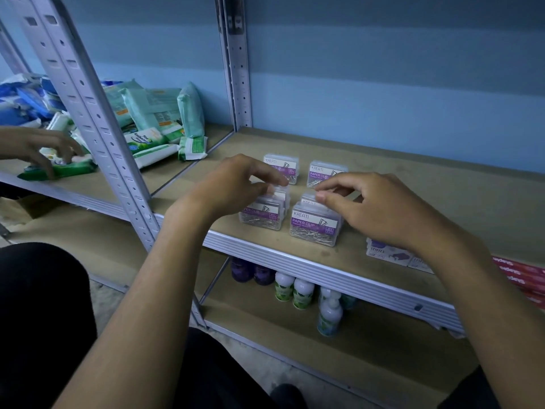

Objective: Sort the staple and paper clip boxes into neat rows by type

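A: Item one, nearest?

B: Paper clip boxes (314, 224) — clear plastic, purple label, standing on the shelf (383, 202). One box sits just under the right hand (380, 208), a second one under the left hand (236, 184), the two side by side.

A: State of the hands?

B: Left hand: fingers curled down over the boxes beneath it, fingertips at their top edges; a firm grip cannot be told. Right hand: thumb and forefinger pinched close above the box tops, nothing visibly held between them.

A: Behind those?

B: More boxes stacked close behind each front one, then two further back boxes (326, 172) past the fingertips, set apart from the front group.

A: Staples?

B: Staple boxes (389, 252) — white and purple, lying on the shelf edge beneath the right wrist, partly hidden by the forearm.

A: Elsewhere?

B: Far left of the left hand, another person's hand (38, 149) on green wipe packs (153, 113).
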`<state>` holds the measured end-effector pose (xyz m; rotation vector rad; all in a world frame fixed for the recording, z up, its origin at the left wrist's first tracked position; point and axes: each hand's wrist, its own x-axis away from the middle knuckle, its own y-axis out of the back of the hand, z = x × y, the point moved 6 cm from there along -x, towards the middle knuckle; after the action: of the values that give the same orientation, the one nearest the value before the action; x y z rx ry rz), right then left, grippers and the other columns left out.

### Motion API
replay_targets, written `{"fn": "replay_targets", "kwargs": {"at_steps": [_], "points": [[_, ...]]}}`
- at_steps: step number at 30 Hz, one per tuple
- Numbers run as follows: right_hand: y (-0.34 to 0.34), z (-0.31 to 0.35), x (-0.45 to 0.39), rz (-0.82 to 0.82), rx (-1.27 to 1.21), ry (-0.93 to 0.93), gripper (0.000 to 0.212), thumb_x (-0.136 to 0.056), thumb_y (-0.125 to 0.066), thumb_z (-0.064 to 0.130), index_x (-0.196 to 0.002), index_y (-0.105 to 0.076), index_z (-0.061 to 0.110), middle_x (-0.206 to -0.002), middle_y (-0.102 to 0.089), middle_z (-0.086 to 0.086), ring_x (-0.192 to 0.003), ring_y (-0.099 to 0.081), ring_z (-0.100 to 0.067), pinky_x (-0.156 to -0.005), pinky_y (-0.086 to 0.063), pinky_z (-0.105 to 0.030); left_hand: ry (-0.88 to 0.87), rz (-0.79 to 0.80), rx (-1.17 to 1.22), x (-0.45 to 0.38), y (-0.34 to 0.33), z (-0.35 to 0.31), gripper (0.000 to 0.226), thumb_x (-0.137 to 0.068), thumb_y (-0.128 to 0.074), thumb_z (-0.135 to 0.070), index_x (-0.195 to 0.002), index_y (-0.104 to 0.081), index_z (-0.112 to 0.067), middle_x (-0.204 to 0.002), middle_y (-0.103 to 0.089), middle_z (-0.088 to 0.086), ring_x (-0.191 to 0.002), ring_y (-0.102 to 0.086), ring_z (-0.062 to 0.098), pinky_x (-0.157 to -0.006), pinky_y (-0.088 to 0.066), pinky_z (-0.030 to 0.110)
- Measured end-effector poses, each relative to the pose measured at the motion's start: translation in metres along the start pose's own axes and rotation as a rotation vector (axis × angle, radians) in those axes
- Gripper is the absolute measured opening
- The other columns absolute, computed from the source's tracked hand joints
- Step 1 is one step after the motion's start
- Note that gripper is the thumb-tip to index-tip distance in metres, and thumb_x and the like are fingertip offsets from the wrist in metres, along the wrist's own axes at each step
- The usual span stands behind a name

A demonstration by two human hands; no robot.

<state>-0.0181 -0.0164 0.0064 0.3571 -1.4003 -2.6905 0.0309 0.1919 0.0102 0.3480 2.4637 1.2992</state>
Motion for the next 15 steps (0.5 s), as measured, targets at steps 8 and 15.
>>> {"fn": "replay_targets", "kwargs": {"at_steps": [8,15], "points": [[-0.005,0.000,0.003,0.081,0.070,-0.008,0.058,-0.072,-0.077,0.061,-0.126,-0.061,0.047,-0.112,-0.066,0.012,-0.085,-0.058,0.005,-0.075,-0.043,-0.022,0.112,0.055,-0.029,0.014,0.002,-0.003,0.064,-0.071,-0.074,-0.060,-0.129,-0.060,-0.037,-0.128,-0.059,-0.022,-0.102,-0.054,0.001,-0.089,-0.038,0.021],[-0.005,0.001,0.003,0.102,0.060,-0.009,0.055,-0.074,-0.079,0.055,-0.125,-0.061,0.047,-0.114,-0.064,0.010,-0.089,-0.058,0.002,-0.079,-0.044,-0.023,0.108,0.084,-0.099,0.018,0.000,0.003,0.062,-0.072,-0.084,-0.033,-0.128,-0.060,-0.039,-0.135,-0.056,-0.012,-0.099,-0.048,0.004,-0.086,-0.034,0.020]]}}
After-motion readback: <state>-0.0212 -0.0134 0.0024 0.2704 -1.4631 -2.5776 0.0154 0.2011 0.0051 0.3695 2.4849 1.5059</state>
